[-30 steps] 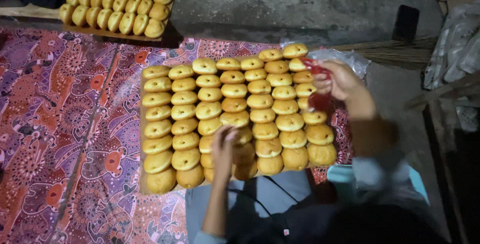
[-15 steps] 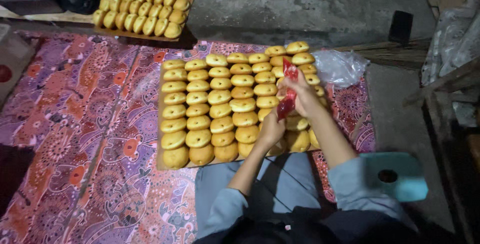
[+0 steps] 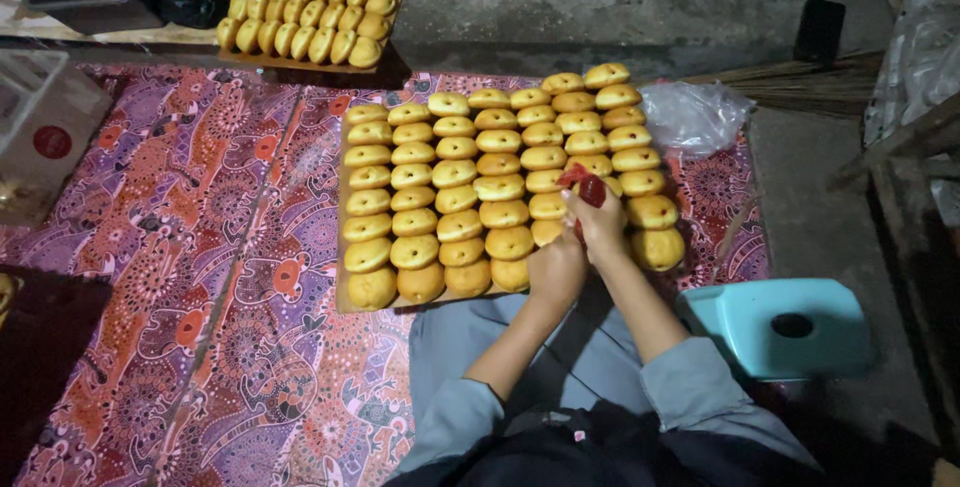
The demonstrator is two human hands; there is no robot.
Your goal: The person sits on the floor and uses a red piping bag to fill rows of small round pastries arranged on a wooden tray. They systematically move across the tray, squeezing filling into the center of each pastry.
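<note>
From the head view, looking down: a wooden tray (image 3: 345,299) packed with rows of golden round buns (image 3: 455,192) sits on a patterned purple and orange cloth (image 3: 180,277) spread over the floor. Everything else I place against that tray.

At the tray's near right corner the two hands meet. The right hand (image 3: 600,225) is closed around a red piping bag (image 3: 585,187), whose twisted top pokes up above the fingers, over the buns in the lower right rows. The left hand (image 3: 556,269) is pressed just beside the right one, at the tray's near edge, its fingers curled over something there; what it grips, if anything, is hidden, and I cannot tell. The hands touch each other, wrist against knuckles.

Just past the tray's far right corner lies a crumpled clear plastic bag (image 3: 692,115) on the cloth. Beyond the tray's far edge, on the bare concrete, a second tray of buns (image 3: 320,7) stands. To the right of the main tray, near the person's knee, is a pale turquoise plastic stool (image 3: 780,325) with a dark hole in its seat. Off the tray's left, well apart, a clear box with a red round sticker (image 3: 50,137) sits at the cloth's edge.
</note>
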